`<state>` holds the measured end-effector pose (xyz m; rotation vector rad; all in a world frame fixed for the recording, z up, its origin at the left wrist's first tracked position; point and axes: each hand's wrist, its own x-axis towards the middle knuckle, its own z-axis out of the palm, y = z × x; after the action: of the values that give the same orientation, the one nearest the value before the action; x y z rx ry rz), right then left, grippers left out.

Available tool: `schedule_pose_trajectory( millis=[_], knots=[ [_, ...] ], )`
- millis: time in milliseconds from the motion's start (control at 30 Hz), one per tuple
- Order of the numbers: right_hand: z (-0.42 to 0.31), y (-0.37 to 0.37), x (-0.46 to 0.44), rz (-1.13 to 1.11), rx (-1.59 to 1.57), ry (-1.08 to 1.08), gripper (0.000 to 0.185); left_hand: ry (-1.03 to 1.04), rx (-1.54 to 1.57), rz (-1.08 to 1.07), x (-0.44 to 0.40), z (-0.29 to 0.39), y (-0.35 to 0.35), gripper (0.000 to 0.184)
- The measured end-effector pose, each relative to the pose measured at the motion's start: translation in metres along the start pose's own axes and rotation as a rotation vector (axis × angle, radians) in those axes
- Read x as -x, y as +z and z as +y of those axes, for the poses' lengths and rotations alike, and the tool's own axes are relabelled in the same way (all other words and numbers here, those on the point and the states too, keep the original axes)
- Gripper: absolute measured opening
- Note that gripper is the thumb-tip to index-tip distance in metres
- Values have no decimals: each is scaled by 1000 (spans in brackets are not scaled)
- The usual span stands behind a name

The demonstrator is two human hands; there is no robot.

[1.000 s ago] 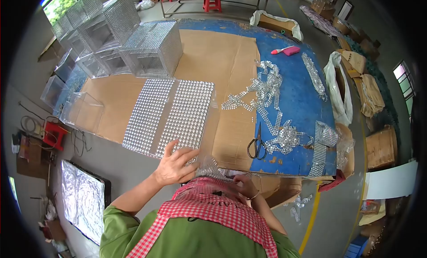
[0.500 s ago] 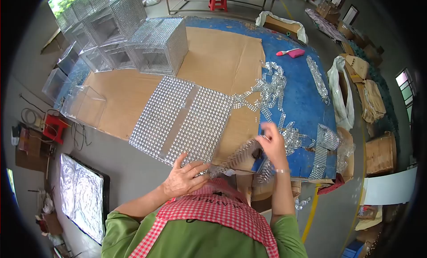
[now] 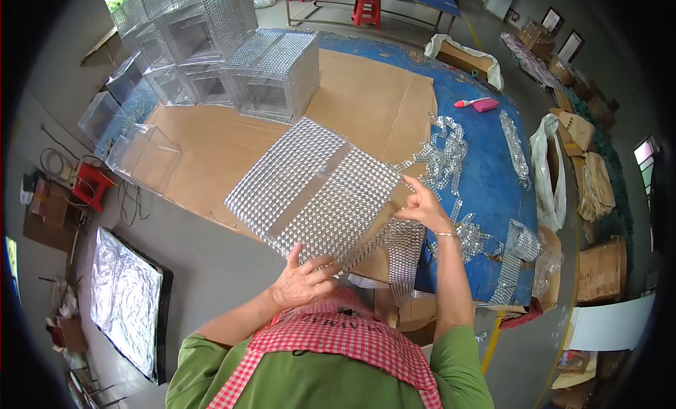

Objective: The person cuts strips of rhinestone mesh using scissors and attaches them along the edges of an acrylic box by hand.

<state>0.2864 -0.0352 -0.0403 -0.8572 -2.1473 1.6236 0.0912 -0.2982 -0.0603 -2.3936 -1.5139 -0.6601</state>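
Observation:
A clear box (image 3: pixel 338 187) faced with silvery rhinestone mesh sits at an angle over the cardboard in front of me. One bare band runs between two mesh-covered areas on its face. My left hand (image 3: pixel 306 279) grips its near edge, fingers on the studded face. At the right corner, my right hand (image 3: pixel 426 208) holds the box's edge, index finger and thumb apart along it. A loose strip of rhinestone mesh (image 3: pixel 405 257) hangs from the near right side, below my right hand. The underside of the box is hidden.
Finished-looking mesh-covered boxes (image 3: pixel 274 74) are stacked at the back left, with a plain clear box (image 3: pixel 144 159) nearer. Tangled rhinestone strips (image 3: pixel 443 152) lie on the blue tabletop (image 3: pixel 486 176). A pink-and-red item (image 3: pixel 482 104) lies farther back, and a white-lined carton (image 3: pixel 549 169) stands at the right.
The box has turned and appears tilted up from the cardboard. My right hand has let go of the mesh strip and moved up to the box's right corner; the strip now hangs loose.

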Motion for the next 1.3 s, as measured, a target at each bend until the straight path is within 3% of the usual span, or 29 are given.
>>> schedule_pose_trajectory(
  millis=[167,433,567,667,700,800,900,1000,1100,1200,1300],
  knots=[
    [-2,15,34,66,-25,22,86,52,-109,-46,16,-50,-20,29],
    [-17,102,81,257,-115,196,93,-330,71,-211,48,-82,-49,40],
    [4,120,103,307,-123,102,86,-408,185,-209,46,-86,-44,44],
    [8,118,103,458,-526,363,80,-472,244,-219,37,-95,-46,46],
    [13,114,106,412,-578,302,53,-462,264,-235,37,-97,-47,47],
    [21,114,115,-164,-108,460,32,-435,303,-271,37,-101,-49,49],
    [57,134,133,-267,-153,312,35,-416,302,-287,37,-103,-50,50],
    [71,128,141,-322,8,255,31,-409,313,-306,37,-104,-53,50],
    [53,128,153,-166,24,250,24,-404,324,-318,35,-106,-55,49],
    [59,122,158,-174,257,238,26,-410,344,-327,35,-105,-56,47],
    [63,115,170,-205,39,451,20,-416,355,-325,34,-105,-56,47]
  ],
)
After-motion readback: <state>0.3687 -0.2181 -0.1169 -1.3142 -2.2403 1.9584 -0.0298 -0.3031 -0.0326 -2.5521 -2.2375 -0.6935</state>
